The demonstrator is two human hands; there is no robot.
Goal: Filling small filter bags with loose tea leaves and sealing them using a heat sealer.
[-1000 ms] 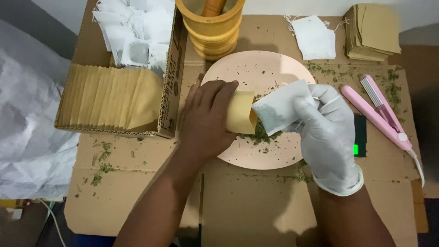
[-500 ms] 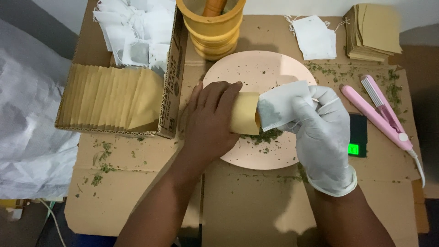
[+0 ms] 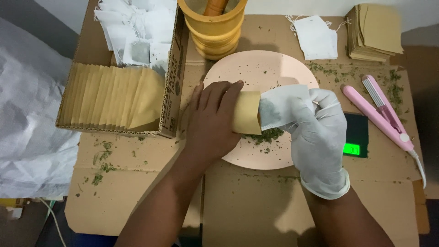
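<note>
— Where's the white tea bag (image 3: 280, 109)?

— Over the pink plate (image 3: 256, 68), pinched in the gloved right hand (image 3: 318, 137), its left end touching the tan envelope's mouth.

— And the left hand (image 3: 211, 120)?

— Bare fingers wrapped round the tan envelope (image 3: 247, 112), clamped. Green herb crumbs (image 3: 266, 135) lie just below.

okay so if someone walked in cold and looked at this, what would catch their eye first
Dead centre, over a pale pink plate, a bare left hand holds a tan paper envelope while a white-gloved right hand pushes a white filter bag into its mouth. At right lies a pink heat-sealing tool.
</note>
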